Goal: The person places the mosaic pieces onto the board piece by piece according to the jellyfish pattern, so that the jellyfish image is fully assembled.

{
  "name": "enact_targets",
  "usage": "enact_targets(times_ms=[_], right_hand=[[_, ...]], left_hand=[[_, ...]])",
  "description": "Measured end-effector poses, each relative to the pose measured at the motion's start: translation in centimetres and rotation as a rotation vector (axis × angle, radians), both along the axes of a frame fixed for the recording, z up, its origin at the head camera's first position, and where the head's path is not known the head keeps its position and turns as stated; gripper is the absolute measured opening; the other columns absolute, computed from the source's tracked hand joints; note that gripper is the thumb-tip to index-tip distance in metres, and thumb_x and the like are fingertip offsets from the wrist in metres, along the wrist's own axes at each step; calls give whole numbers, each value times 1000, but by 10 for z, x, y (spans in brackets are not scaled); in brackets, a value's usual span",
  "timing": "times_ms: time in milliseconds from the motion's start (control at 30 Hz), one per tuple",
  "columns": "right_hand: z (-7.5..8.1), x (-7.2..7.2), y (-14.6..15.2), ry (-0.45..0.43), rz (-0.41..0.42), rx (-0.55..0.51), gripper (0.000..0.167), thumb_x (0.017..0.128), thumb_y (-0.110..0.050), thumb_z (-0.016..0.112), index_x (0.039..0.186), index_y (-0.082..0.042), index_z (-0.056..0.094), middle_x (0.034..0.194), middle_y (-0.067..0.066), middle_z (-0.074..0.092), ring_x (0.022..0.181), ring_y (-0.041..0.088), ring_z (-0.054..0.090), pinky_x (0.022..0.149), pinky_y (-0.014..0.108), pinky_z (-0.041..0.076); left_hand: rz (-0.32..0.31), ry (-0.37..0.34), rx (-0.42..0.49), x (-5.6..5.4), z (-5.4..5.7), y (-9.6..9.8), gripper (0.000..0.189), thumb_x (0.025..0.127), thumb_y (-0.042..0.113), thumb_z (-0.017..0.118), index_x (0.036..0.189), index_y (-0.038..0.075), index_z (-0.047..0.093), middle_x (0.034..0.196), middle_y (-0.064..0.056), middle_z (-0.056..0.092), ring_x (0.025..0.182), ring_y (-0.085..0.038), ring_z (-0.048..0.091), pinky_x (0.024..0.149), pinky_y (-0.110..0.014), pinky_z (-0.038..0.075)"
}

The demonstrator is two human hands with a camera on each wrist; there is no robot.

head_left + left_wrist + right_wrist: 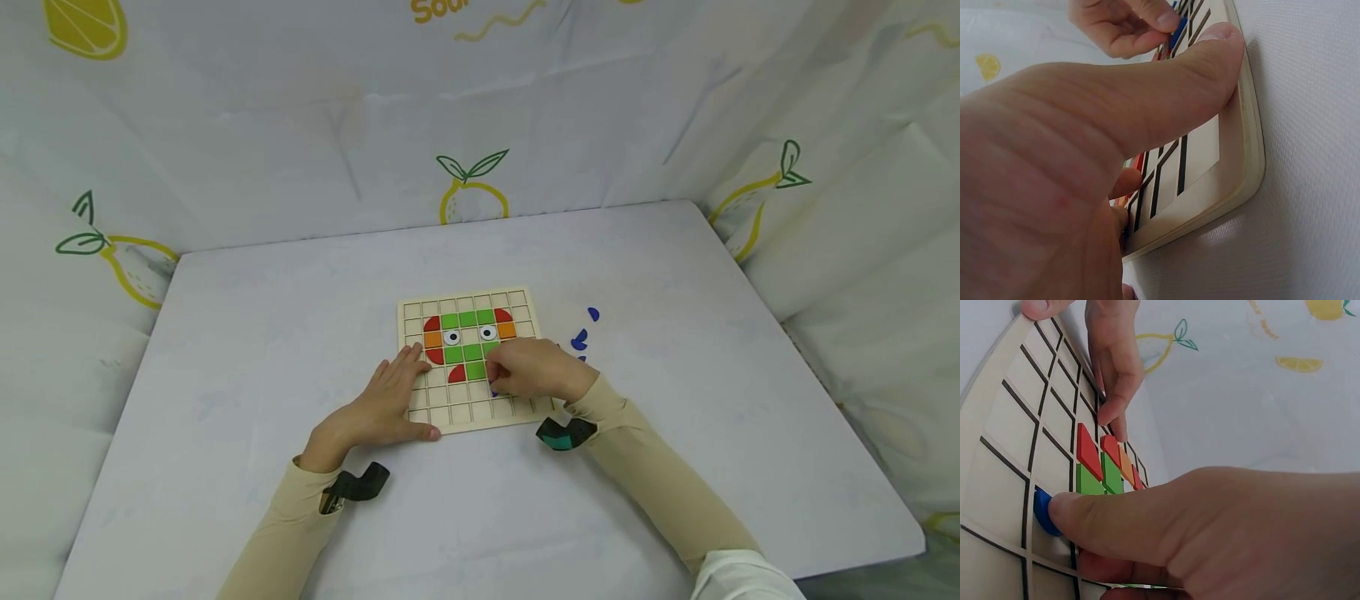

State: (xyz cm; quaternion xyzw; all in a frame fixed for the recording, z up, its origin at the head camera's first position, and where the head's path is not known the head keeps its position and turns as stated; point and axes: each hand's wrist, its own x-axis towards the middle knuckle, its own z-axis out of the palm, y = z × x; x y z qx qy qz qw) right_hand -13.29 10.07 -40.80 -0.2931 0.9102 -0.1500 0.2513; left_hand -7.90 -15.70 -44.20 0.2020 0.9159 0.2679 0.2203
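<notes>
A pale wooden grid board (460, 414) lies on the table, bearing green squares (476, 370), red quarter-rounds (457, 374), orange squares (432, 339) and two eye pieces (487, 332). My left hand (382, 406) rests along the board's left side with fingers spread, its thumb (1210, 62) over the near edge. My right hand (532, 368) is over the board's right part. Its thumb and fingers pinch a small blue piece (1047, 512), which stands tilted in a grid cell just nearer than the green pieces. The hand hides part of the right-hand cells.
Several loose blue half-round pieces (579, 344) lie on the white table (247, 350) right of the board, some close by the right hand. A white curtain (300, 125) with lemon drawings hangs behind the table and at its sides.
</notes>
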Motion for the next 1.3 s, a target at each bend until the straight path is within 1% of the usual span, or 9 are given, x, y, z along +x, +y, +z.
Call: enact_targets(times_ms=[100, 233, 333, 467, 667, 867, 1133, 1300], right_hand=[[1, 0, 0, 0, -10, 11, 6, 94, -22, 73, 89, -19, 70, 77, -5, 60, 74, 12, 56, 66, 25, 45], [3, 2, -1, -5, -19, 20, 9, 92, -25, 76, 87, -19, 70, 76, -5, 60, 72, 12, 55, 63, 26, 43], [5, 4, -1, 25, -29, 57, 16, 90, -30, 77, 84, -18, 69, 75, -5, 61, 71, 13, 56, 61, 26, 42], [7, 6, -2, 63, -40, 92, 20, 88, -33, 79, 80, -18, 69, 73, -5, 63, 70, 14, 56, 59, 26, 43], [8, 7, -3, 77, -31, 84, 19, 89, -30, 78, 79, -16, 70, 73, -4, 63, 69, 14, 56, 58, 25, 43], [8, 7, -3, 86, -30, 84, 15, 91, -24, 75, 79, -16, 70, 73, -4, 63, 69, 14, 57, 58, 25, 43], [6, 8, -4, 70, -38, 98, 22, 87, -32, 79, 78, -17, 67, 71, -3, 62, 69, 15, 58, 55, 24, 43], [6, 7, -4, 75, -41, 116, 15, 88, -26, 77, 82, -15, 69, 72, -2, 61, 70, 16, 57, 57, 26, 42]], left_hand=[[0, -3, -3, 0, 0, 0, 97, 80, 42, 84, 151, 4, 31, 172, -18, 2, 160, -36, -1, 127, -61, 3], [1, -4, -5, 0, 1, 0, 97, 79, 42, 84, 151, 4, 31, 172, -18, 3, 160, -36, -1, 127, -61, 3], [3, -2, -6, 0, 1, 0, 97, 79, 42, 84, 151, 3, 32, 172, -18, 3, 160, -36, -1, 127, -62, 4], [5, -1, -11, 0, 1, 0, 97, 79, 42, 84, 151, 3, 32, 172, -18, 3, 160, -36, -1, 127, -61, 4], [6, 2, -16, 0, -1, 1, 97, 79, 42, 84, 151, 4, 32, 172, -17, 3, 160, -35, -1, 127, -61, 4], [6, 5, -10, 0, -1, 0, 98, 79, 42, 85, 151, 4, 32, 172, -18, 3, 160, -36, -1, 127, -62, 3], [7, -2, -17, 1, -1, 0, 98, 80, 41, 84, 152, 4, 30, 172, -16, 0, 160, -34, -3, 128, -60, 2], [6, 5, -12, 1, -1, 1, 98, 79, 41, 84, 152, 3, 31, 172, -17, 2, 160, -35, -2, 127, -61, 3]])
